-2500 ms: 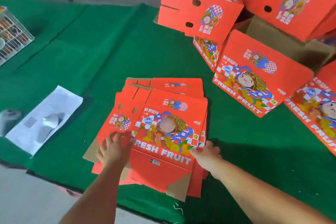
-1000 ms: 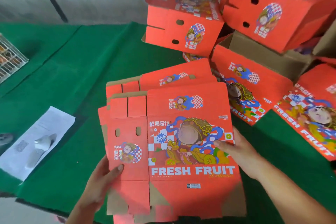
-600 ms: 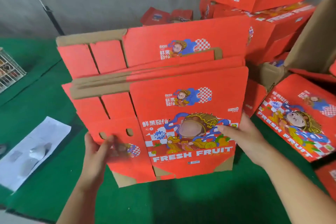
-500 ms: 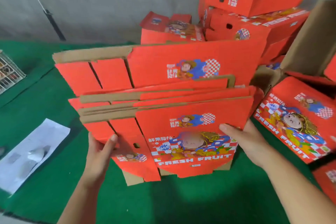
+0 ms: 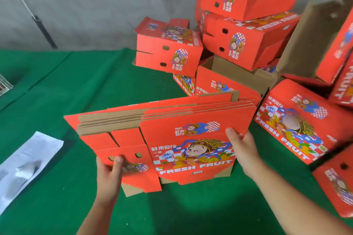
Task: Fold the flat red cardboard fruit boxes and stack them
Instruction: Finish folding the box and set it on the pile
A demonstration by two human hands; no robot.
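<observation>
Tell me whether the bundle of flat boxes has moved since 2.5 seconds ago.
Yes. The bundle of flat boxes, earlier lying flat on the green cloth, now stands upright on it, gripped by left hand and right hand.

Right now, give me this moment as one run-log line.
phase: squaring flat stack | left hand: grips flat boxes left edge | right hand: grips right edge | stack: upright on green cloth | folded boxes: piled behind

Centre: bundle of flat boxes (image 5: 191,135) stood on edge on the table (image 5: 76,89).
Far right: folded boxes (image 5: 246,44) lay piled.
Near left: paper sheet (image 5: 24,170) lay.
</observation>
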